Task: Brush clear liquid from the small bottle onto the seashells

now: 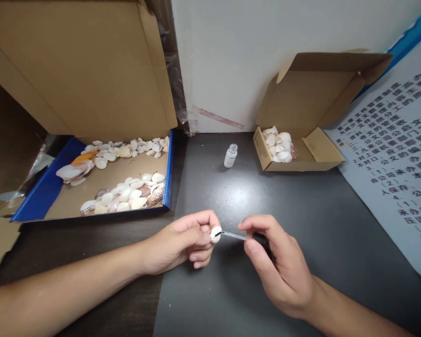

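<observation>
A small white shell is pinched between the thumb and fingers of my left hand, over the dark mat. My right hand grips a small brush by its black cap, which the fingers partly hide. The clear stem points left, and its dark tip lies against or just over the shell's face. Beyond the hands, a small clear glass bottle stands upright with its mouth uncovered.
An open blue-edged box at the left holds rows of shells. At the back right, a smaller open cardboard box contains piled shells. A sheet with printed characters lies at the right.
</observation>
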`<state>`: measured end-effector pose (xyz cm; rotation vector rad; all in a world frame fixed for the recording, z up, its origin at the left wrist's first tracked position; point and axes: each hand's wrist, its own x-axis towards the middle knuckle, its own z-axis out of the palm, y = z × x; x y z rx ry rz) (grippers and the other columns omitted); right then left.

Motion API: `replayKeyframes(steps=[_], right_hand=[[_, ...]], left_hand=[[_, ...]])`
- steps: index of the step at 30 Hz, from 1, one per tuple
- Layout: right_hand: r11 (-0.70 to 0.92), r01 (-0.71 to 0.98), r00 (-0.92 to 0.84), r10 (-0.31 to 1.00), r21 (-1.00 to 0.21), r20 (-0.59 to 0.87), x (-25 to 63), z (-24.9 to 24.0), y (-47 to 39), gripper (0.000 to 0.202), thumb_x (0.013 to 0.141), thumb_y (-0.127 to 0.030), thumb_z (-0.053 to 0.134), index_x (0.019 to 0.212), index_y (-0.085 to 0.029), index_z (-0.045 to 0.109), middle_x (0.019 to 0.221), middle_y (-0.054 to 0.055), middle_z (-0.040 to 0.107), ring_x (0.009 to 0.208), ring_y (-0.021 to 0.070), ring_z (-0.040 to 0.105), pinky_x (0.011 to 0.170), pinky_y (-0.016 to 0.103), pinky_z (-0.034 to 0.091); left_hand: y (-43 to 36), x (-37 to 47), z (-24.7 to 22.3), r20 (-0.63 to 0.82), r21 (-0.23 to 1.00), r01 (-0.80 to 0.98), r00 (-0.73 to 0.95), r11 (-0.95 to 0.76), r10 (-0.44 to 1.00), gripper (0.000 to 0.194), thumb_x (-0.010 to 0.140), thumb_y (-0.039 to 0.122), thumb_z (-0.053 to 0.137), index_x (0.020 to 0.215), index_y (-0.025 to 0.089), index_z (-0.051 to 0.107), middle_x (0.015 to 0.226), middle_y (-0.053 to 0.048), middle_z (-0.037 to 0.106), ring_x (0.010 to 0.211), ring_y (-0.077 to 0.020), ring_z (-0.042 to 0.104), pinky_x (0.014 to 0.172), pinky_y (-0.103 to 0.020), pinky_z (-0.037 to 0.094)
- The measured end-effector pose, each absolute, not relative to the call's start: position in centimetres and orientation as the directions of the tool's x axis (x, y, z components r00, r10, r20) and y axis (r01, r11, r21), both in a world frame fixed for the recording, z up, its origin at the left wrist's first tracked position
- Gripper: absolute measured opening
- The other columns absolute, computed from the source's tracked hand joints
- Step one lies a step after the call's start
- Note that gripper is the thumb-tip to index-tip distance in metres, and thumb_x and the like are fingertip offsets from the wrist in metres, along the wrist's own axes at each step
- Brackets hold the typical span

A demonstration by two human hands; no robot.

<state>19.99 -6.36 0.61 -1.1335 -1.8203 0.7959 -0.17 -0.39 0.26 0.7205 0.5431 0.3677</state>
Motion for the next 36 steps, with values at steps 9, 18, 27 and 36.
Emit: replayKeyframes(steps=[9,18,27,36], right_hand=[[0.316,0.466,-0.233,0.945,-0.826,0.23,20.3,0.5,-6.0,0.014,0.097,-0.019,0.04,0.11,-0.022,0.046,0.057,-0.009,0.042,0.041,0.0116,0.042,0.044,0.026,0.034],[0.326,0.4,-0.209,0.942,-0.857,0.261,20.6,0.2,-5.6,0.007,0.094,-0.021,0.047,0.101,-0.024,0.046,0.059,-0.009,0.041,0.043,0.0107,0.041,0.042,0.023,0.034],[0.344,0.504,-0.169,0.939,-0.792,0.3,21.2,1.1,-5.2,0.008,0.096,-0.025,0.051,0.089,-0.022,0.054,0.062,-0.006,0.048,0.051,0.0106,0.045,0.049,0.022,0.038],[0.474,0.459,-0.269,0.88,-0.751,0.391,21.2,1.0,-5.7,0.012,0.097,-0.023,0.051,0.096,-0.02,0.063,0.072,-0.001,0.064,0.056,0.0118,0.053,0.053,0.023,0.042]], left_hand=[[-0.5,-0.2,0.2,-0.336,0.719,-0.126,0.797,0.683,0.501,0.016,0.084,0.026,0.06,0.079,0.019,0.046,0.057,0.008,0.035,0.047,-0.0072,0.03,0.052,-0.023,0.032],[-0.7,-0.1,0.3,-0.307,0.754,-0.129,0.798,0.644,0.519,0.013,0.085,0.024,0.057,0.081,0.02,0.045,0.057,0.009,0.033,0.048,-0.0077,0.028,0.053,-0.023,0.031],[-0.8,0.0,0.4,-0.293,0.768,-0.127,0.802,0.628,0.521,0.013,0.085,0.022,0.058,0.082,0.02,0.045,0.057,0.008,0.033,0.049,-0.0078,0.028,0.053,-0.022,0.031],[-0.6,-0.1,0.3,-0.271,0.749,-0.156,0.814,0.644,0.513,0.006,0.088,0.019,0.055,0.087,0.018,0.049,0.06,0.007,0.04,0.048,-0.0067,0.032,0.053,-0.022,0.038]])
